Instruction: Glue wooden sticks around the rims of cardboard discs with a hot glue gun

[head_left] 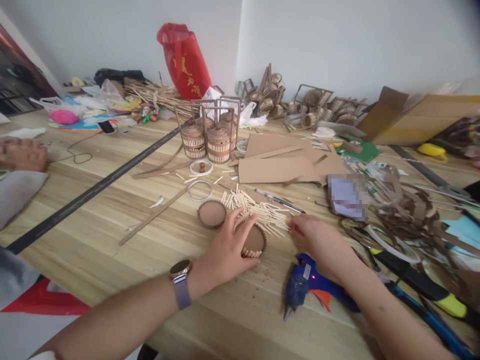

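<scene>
My left hand point(228, 243), with a watch on its wrist, curves round a shallow round cardboard base point(255, 236), thumb at the near rim and fingers across the far side. A short row of small wooden sticks point(251, 253) stands along that near rim. Left of it lies a second round base point(212, 213) with a dark scalloped edge. My right hand point(308, 231) is at the right end of a heap of loose wooden sticks point(262, 212), fingers curled together; whatever they hold is hidden. Below it a blue glue gun point(298, 287) lies with its nozzle towards me.
Lidded miniature baskets point(218, 142) with handles stand beyond the sticks. Cardboard sheets point(277, 170), a pen point(279, 200) and white rings point(200, 190) lie nearby. Brown strips point(408, 205) and a yellow-black tool point(420, 280) crowd the right. Another person's hand point(22, 153) rests at the left edge.
</scene>
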`<state>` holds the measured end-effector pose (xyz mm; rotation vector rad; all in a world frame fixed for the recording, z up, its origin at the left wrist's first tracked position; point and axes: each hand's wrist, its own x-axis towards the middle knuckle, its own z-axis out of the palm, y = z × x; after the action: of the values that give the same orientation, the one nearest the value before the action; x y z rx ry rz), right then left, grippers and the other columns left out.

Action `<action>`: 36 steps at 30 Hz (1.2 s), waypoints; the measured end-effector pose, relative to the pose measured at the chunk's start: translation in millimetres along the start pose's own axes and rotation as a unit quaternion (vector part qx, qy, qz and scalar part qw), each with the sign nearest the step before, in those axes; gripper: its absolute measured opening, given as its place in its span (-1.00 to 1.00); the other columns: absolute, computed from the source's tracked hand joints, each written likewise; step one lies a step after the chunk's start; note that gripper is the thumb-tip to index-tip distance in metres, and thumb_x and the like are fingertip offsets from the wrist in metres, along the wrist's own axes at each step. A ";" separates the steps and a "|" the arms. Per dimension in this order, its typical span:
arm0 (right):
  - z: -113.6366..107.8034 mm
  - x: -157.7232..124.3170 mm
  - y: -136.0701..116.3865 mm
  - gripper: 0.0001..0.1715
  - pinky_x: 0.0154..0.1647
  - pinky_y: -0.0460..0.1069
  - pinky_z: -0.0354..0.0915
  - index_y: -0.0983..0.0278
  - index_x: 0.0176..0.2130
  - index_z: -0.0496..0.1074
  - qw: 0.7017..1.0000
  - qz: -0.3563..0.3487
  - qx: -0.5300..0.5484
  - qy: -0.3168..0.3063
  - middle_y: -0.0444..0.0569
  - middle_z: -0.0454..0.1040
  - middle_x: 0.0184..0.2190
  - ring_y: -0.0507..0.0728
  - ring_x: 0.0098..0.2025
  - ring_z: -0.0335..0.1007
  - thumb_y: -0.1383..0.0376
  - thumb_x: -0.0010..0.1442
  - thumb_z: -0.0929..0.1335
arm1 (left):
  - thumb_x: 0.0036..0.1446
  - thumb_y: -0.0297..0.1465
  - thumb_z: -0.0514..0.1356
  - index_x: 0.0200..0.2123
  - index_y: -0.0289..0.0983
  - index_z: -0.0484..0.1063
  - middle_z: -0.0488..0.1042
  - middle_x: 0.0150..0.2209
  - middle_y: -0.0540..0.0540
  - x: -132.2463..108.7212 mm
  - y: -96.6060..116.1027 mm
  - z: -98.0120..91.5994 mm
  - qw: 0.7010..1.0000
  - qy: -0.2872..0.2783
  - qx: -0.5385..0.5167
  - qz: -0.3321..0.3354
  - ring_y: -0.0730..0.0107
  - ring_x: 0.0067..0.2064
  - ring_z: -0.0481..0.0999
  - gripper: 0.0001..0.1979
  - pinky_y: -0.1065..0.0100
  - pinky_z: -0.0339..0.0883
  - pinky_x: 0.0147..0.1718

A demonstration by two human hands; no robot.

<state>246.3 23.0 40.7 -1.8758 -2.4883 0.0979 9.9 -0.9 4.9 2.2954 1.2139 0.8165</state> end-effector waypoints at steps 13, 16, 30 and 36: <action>-25.6 -20.2 -34.2 -0.91 -0.52 -0.11 0.15 0.21 -0.41 0.35 0.956 -0.020 0.285 -0.073 -0.18 0.40 -0.57 0.03 -0.53 0.30 0.32 0.09 0.26 | -0.12 -0.41 0.46 0.30 -0.03 -0.07 -0.08 0.28 -0.23 -0.7 -3.6 3.2 1.000 -0.001 -0.012 -0.003 -0.14 0.32 0.07 0.02 -0.12 0.15 0.21; -21.4 -23.6 -47.3 -0.88 -0.53 -0.12 0.11 0.22 -0.44 0.38 0.945 -0.037 0.313 -0.086 -0.18 0.37 -0.58 0.03 -0.52 0.27 0.33 0.10 0.26 | -0.11 -0.41 0.45 0.30 -0.04 -0.08 -0.07 0.27 -0.23 -1.1 -3.8 3.2 1.000 -0.002 -0.012 0.000 -0.14 0.31 0.07 0.01 -0.11 0.16 0.21; -5.6 -24.6 -55.4 -0.86 -0.52 -0.11 0.11 0.25 -0.39 0.42 0.949 -0.059 0.302 -0.064 -0.16 0.40 -0.56 0.03 -0.52 0.25 0.37 0.15 0.27 | -0.11 -0.43 0.45 0.30 -0.05 -0.09 -0.06 0.26 -0.26 0.3 -3.8 2.8 1.000 0.000 -0.014 0.007 -0.12 0.31 0.08 0.02 -0.11 0.18 0.20; -4.6 -24.0 -56.7 -0.83 -0.51 -0.11 0.12 0.25 -0.39 0.45 0.953 -0.065 0.290 -0.056 -0.15 0.44 -0.54 0.04 -0.51 0.29 0.37 0.17 0.28 | -0.10 -0.43 0.44 0.31 -0.03 -0.10 -0.07 0.27 -0.25 0.2 -4.1 3.0 1.000 -0.004 -0.015 0.002 -0.13 0.32 0.06 0.02 -0.12 0.17 0.20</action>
<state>198.8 -15.5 49.4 -1.4887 -2.2825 0.8481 9.6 1.1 0.3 2.2758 1.1863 0.8199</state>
